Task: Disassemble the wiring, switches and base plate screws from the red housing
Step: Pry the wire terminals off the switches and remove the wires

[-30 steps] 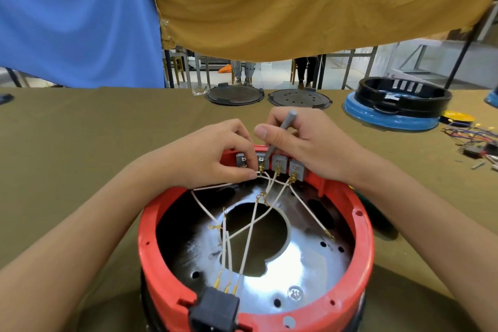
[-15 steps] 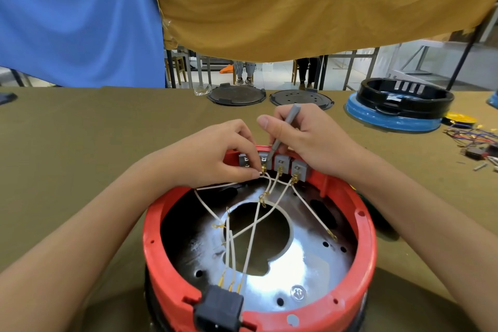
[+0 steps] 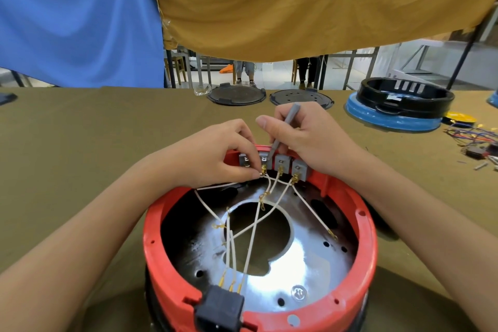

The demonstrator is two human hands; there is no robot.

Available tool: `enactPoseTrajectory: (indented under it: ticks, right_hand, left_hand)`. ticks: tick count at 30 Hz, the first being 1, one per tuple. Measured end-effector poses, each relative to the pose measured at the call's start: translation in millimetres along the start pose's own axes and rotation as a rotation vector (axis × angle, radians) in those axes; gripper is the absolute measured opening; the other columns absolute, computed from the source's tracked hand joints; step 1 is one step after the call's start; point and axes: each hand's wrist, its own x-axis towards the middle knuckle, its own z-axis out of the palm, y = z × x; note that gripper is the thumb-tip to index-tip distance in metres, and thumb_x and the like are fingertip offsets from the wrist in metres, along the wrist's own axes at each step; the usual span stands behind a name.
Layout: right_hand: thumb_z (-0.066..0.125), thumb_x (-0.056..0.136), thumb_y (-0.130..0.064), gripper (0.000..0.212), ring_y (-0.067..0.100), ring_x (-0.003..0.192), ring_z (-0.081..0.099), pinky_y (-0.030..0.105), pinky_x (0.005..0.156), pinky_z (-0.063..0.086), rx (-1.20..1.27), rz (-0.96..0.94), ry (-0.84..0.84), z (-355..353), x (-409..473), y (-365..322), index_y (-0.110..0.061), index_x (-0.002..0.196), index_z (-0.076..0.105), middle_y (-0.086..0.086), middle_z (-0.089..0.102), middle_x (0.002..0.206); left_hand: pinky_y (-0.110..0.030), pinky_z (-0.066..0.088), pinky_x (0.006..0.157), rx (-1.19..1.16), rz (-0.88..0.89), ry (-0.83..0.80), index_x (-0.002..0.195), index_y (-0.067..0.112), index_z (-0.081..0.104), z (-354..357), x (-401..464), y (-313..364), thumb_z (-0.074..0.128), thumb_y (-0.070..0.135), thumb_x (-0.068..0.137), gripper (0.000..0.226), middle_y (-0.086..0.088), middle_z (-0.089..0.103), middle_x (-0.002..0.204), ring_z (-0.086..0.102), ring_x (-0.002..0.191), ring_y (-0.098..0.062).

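Head view: red housing (image 3: 172, 226) sits at the tabletop's near edge. My left hand (image 3: 215, 156) pinches a wire terminal (image 3: 263, 169) at the switches (image 3: 280, 166); my right hand (image 3: 304, 137) grips a grey tool (image 3: 285, 127). Step: wire removal. Next, likely pry, then pull straight.

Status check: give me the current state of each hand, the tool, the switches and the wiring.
Left hand: pinching a white wire's brass terminal.
Right hand: gripping slim grey tool, tip at the switches.
Grey switch blocks: seated in round red plastic housing.
White wires: attached to switches and black power socket.
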Motion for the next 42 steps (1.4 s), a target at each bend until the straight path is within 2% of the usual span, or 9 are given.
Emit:
enactPoseTrajectory:
  ticks: [5,11,14,20,25,29,32,38,42]
  right_hand:
    - [0.061,0.098,-0.034,0.046,0.008,0.052,0.059,0.017,0.056,0.048,0.139,0.088,-0.036,1.2,3.9,4.1,0.003,0.071,0.059,0.002,0.063,0.056]
    - [0.061,0.097,-0.039,0.046,0.011,0.051,0.055,0.020,0.052,0.045,0.038,0.065,-0.097,3.4,4.2,1.8,-0.002,0.070,0.062,0.003,0.058,0.054]
    - [0.060,0.097,-0.041,0.049,0.018,0.054,0.060,0.027,0.056,0.049,0.070,0.056,-0.043,1.9,0.8,2.6,0.000,0.071,0.062,0.011,0.065,0.060]
    - [0.057,0.099,-0.039,0.046,0.017,0.055,0.061,0.025,0.058,0.052,0.226,0.086,0.041,0.8,-1.1,4.0,-0.008,0.066,0.064,0.015,0.065,0.062]
    - [0.056,0.098,-0.040,0.046,0.014,0.056,0.057,0.019,0.058,0.052,0.417,0.093,0.152,-0.1,-3.2,1.3,-0.005,0.070,0.065,0.015,0.060,0.065]
    - [0.052,0.094,-0.040,0.042,0.011,0.067,0.066,0.026,0.064,0.056,0.415,0.028,0.153,-2.1,-4.9,-1.3,-0.003,0.090,0.071,0.002,0.067,0.070]
    - [0.051,0.098,-0.032,0.033,0.015,0.081,0.071,0.029,0.066,0.056,0.391,-0.005,0.130,-3.2,-6.1,-1.5,-0.006,0.100,0.071,0.007,0.073,0.082]
    - [0.051,0.096,-0.035,0.031,0.013,0.087,0.071,0.026,0.067,0.057,0.333,-0.027,0.081,-3.5,-7.3,-4.8,-0.008,0.096,0.068,0.005,0.073,0.087]
    - [0.057,0.096,-0.029,0.024,0.020,0.082,0.071,0.032,0.069,0.057,0.308,-0.042,0.071,-3.6,-8.2,-5.7,-0.007,0.096,0.066,0.010,0.072,0.088]
  left_hand:
    - [-0.023,0.041,0.094,0.001,0.002,-0.015,0.087,0.042,0.073,0.1,0.1,0.7,0.072,0.045,0.082,0.006,0.019,0.048,0.110,0.050,0.103,0.003]
    - [-0.025,0.041,0.097,0.007,0.015,0.000,0.088,0.042,0.075,0.5,-0.3,0.5,0.073,0.044,0.082,0.007,0.020,0.047,0.108,0.049,0.106,0.002]
    - [-0.028,0.043,0.097,0.001,0.021,0.006,0.086,0.042,0.074,0.4,-0.6,1.4,0.072,0.044,0.081,0.005,0.017,0.049,0.111,0.050,0.105,0.002]
    - [-0.027,0.041,0.100,-0.083,0.041,0.022,0.084,0.041,0.073,-0.9,-0.7,-0.4,0.076,0.035,0.084,0.006,0.017,0.052,0.114,0.054,0.109,0.001]
    - [-0.033,0.046,0.102,-0.322,0.013,0.069,0.080,0.037,0.070,-3.5,-3.4,-0.7,0.067,0.047,0.080,0.010,0.022,0.056,0.118,0.058,0.117,-0.005]
    - [-0.024,0.052,0.079,-0.394,0.008,0.144,0.083,0.031,0.067,-3.6,-3.2,0.0,0.068,0.034,0.087,0.005,0.013,0.066,0.096,0.066,0.087,-0.005]
    - [-0.016,0.047,0.065,-0.376,-0.015,0.245,0.085,0.026,0.066,-4.0,-1.9,-1.3,0.068,0.018,0.093,0.012,0.008,0.065,0.080,0.059,0.067,0.000]
    - [-0.033,0.049,0.065,-0.368,-0.052,0.366,0.087,0.024,0.070,-4.9,-0.2,-3.3,0.069,0.021,0.092,0.006,-0.002,0.066,0.072,0.057,0.064,-0.018]
    - [-0.023,0.055,0.067,-0.452,-0.046,0.380,0.089,0.022,0.071,-6.1,0.4,-3.0,0.070,0.023,0.090,0.002,-0.001,0.072,0.072,0.067,0.065,-0.013]
